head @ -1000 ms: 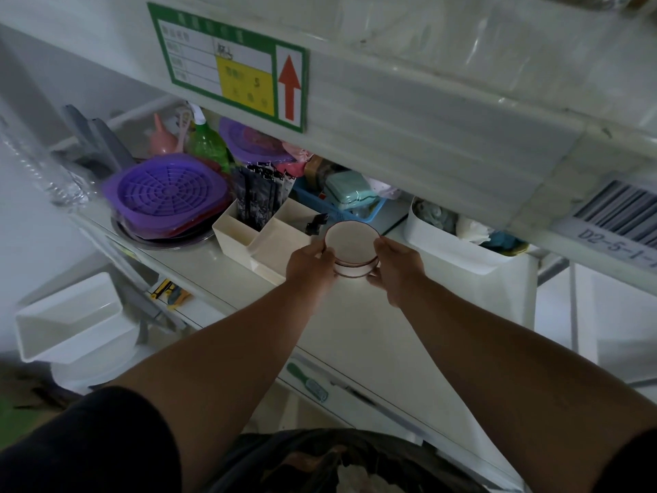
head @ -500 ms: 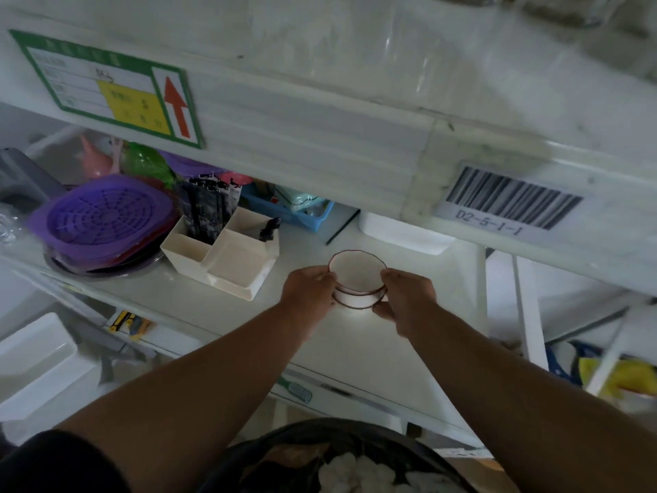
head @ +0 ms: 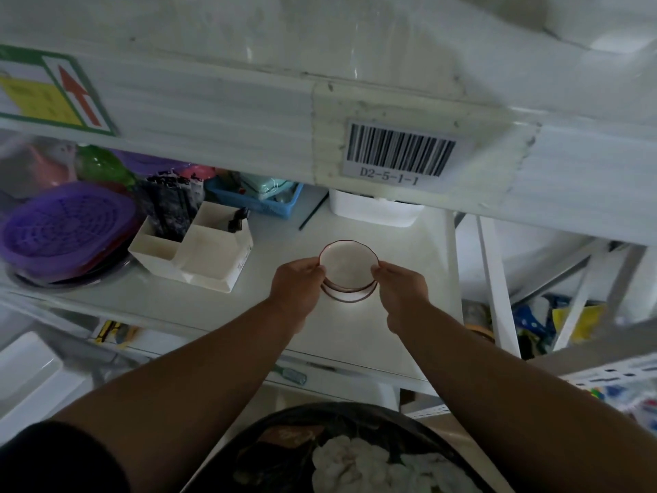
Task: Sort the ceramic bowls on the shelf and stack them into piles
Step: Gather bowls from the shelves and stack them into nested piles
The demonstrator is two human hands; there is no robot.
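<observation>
a small stack of shallow white ceramic bowls with thin dark-red rims [head: 347, 274] sits on the bare right part of the white shelf board [head: 419, 265], between a cream plastic divided organiser box [head: 202, 256] on its left and a white rectangular tub [head: 373, 213] behind it. the left hand [head: 297, 284] and the right hand [head: 400, 288] flank the stack, each with fingers curled in and pinching the rims from opposite sides; at least two rim lines show under the top bowl, and whether the stack rests on the board or is just lifted cannot be told. glazed ceramic like this is probably stiff, smooth, a little slippery and quick to chip, light singly but weightier stacked. the two-sided hold at the widest rim looks sound; supporting the lowest bowl would likely keep the upper ones from sliding. a purple perforated plastic basket [head: 65, 225] lies well apart at far left.
</observation>
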